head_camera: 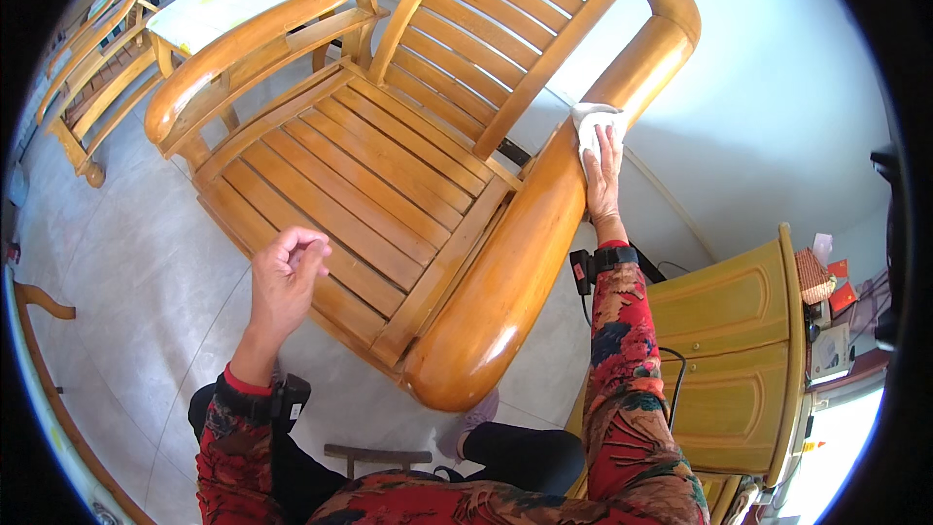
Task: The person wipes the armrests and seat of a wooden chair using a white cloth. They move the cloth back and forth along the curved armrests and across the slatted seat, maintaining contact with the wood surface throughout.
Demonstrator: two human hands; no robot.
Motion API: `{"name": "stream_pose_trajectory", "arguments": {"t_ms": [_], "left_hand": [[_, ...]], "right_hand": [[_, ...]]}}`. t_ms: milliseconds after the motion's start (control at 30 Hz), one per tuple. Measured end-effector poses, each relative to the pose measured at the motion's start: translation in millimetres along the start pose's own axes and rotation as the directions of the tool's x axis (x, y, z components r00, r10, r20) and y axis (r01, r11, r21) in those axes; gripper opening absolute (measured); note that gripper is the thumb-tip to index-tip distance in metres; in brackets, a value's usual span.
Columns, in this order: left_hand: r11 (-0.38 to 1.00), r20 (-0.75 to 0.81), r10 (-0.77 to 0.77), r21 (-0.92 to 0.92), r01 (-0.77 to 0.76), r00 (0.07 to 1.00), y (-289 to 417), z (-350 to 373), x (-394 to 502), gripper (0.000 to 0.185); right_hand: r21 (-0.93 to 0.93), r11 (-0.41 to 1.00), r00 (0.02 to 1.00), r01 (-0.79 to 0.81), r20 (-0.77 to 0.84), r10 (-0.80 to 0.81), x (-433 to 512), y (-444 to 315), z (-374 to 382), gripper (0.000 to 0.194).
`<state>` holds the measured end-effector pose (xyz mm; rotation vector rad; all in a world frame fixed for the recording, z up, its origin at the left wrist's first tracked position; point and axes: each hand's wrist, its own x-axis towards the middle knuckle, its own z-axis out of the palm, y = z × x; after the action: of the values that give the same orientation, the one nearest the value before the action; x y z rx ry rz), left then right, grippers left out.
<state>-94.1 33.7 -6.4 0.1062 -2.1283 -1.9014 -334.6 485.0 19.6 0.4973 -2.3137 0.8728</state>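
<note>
A wooden armchair (342, 182) with a slatted seat and a slatted backrest (474, 36) stands before me. My right hand (603, 171) presses a white cloth (594, 120) onto the rear part of the chair's thick, glossy right armrest (496, 299). The fingers lie stretched along the cloth. Over the front of the seat my left hand (286, 277) hovers with curled fingers, and I see nothing in it. The other armrest (255, 36) curves along the seat's far left side.
A yellow-green wooden cabinet (729, 364) stands to the right, with a woven basket (810, 275) beyond its edge. At the upper left are a cloth-covered table (233, 0) and another wooden chair (102, 95). A small stool-like wooden piece (377, 454) is by my legs on the tiled floor (131, 292).
</note>
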Motion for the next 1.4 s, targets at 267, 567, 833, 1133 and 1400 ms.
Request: {"name": "stream_pose_trajectory", "arguments": {"t_ms": [267,567,833,1133,1400], "left_hand": [[1.000,0.020,0.002,-0.026,-0.002,1.000,7.2,-1.3,-5.4,0.014],[0.997,0.018,0.026,-0.069,-0.024,1.000,8.2,-5.8,-11.9,0.015],[0.997,0.008,0.060,-0.048,-0.060,0.998,6.1,-5.2,-14.5,0.015],[0.997,0.002,0.060,-0.052,-0.059,0.998,9.9,-14.6,-16.0,0.016],[0.999,-0.013,0.051,-0.002,-0.051,0.999,10.8,-20.9,-17.6,0.016]], "right_hand": [[0.253,0.947,0.979,-0.200,0.003,0.206,-88.4,-88.4,0.0,0.057],[0.139,0.975,0.981,-0.172,0.109,0.158,-198.5,-249.6,-16.8,0.056],[-0.068,0.994,0.989,0.083,0.129,-0.073,-239.4,-298.0,-17.6,0.048],[-0.258,0.850,0.843,0.459,0.428,-0.326,-218.9,-323.2,-19.4,0.052],[-0.104,0.896,0.769,0.432,0.560,-0.307,-167.0,-298.2,-31.1,0.043]]}}
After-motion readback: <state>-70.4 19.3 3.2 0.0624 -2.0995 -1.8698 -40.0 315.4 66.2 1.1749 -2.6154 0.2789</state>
